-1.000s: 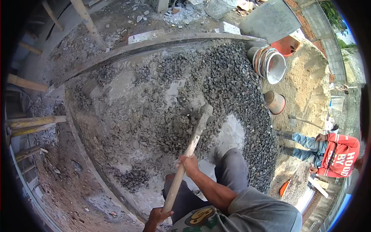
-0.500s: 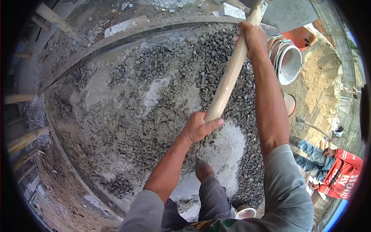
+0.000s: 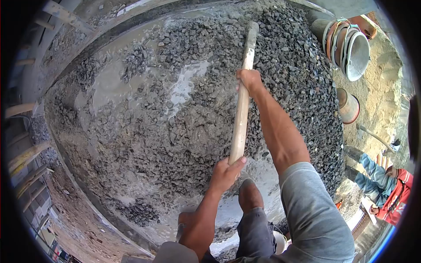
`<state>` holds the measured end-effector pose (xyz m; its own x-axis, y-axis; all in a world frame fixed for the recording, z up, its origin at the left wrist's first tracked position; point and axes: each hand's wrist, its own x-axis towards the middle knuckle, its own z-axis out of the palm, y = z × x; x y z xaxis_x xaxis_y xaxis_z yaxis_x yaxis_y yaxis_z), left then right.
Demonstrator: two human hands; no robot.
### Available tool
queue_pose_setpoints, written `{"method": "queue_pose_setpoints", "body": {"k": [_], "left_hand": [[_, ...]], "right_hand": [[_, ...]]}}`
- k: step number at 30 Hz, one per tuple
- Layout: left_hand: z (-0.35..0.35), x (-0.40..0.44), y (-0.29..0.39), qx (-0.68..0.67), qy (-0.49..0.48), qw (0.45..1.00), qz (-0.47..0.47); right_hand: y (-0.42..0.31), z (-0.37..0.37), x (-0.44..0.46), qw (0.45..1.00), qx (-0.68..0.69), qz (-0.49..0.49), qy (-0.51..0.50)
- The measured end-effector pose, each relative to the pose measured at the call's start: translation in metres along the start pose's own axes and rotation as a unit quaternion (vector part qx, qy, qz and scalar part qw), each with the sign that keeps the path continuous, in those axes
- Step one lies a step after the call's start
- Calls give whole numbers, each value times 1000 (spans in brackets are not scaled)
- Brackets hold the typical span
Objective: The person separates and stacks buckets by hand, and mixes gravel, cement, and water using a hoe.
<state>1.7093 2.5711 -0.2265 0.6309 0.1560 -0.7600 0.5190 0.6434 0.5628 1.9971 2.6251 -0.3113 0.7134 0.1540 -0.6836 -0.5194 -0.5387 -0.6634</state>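
A thick pale wooden tool handle (image 3: 240,127) runs from low centre up towards the top, its far end grey with cement. What kind of head it carries I cannot make out. My left hand (image 3: 226,174) is wrapped round its near end, thumb along the wood. Further up, my right hand (image 3: 250,81) grips the shaft from the right side. Beneath both hands spreads a wet grey concrete mix (image 3: 149,131), with dark gravel (image 3: 298,79) heaped to the right. A whitish wet patch (image 3: 186,85) lies left of the handle.
Stacked buckets (image 3: 357,55) stand at upper right, with another bucket (image 3: 348,107) below them beside a sand pile (image 3: 383,79). A person in a red top (image 3: 397,197) is at far right. A low rim (image 3: 87,215) borders the mix. My foot (image 3: 251,195) stands in it.
Both hands and the handle have swung left and down, the right hand most. The handle's far end has come into view lower over the gravel. The camera view has shifted too.
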Motion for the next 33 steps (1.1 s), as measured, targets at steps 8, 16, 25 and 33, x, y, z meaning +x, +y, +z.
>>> {"method": "queue_pose_setpoints", "body": {"k": [8,16,25,33], "left_hand": [[-30,-36,-12,60,-18,998,28],[-71,-200,-39,181,-37,983,-5],[-139,-340,-52,352,-122,915,-157],[-13,-132,50,322,-157,921,155]], "right_hand": [[4,2,-49,999,-17,-17,30],[48,-2,-219,993,92,52,46],[96,3,-394,954,225,181,77],[-112,-110,-273,973,140,-149,103]]}}
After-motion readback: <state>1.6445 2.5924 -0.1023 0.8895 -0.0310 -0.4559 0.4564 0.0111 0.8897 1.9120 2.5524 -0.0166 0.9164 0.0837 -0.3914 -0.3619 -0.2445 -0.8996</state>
